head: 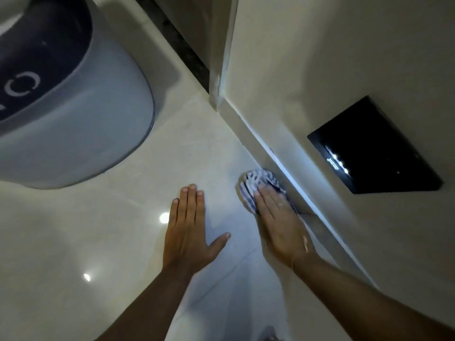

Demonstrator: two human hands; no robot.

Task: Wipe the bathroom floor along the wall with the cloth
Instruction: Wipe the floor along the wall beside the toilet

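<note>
Head view shows your striped cloth (258,187) bunched on the glossy floor tile (123,217), touching the foot of the right wall (320,82); it looks soft and light, likely to slide easily. Press your right hand (280,225), fingers extended flat, onto its middle; your left hand (188,230) rests open on tile near the grey bin (98,131).

A pale grey rounded appliance (81,134) with a dark top panel (41,52) bearing a white ring mark fills the upper left. A glossy black rectangular plate (374,146) is set flat into the right side. A dark speckled strip (182,45) runs diagonally at top centre.
</note>
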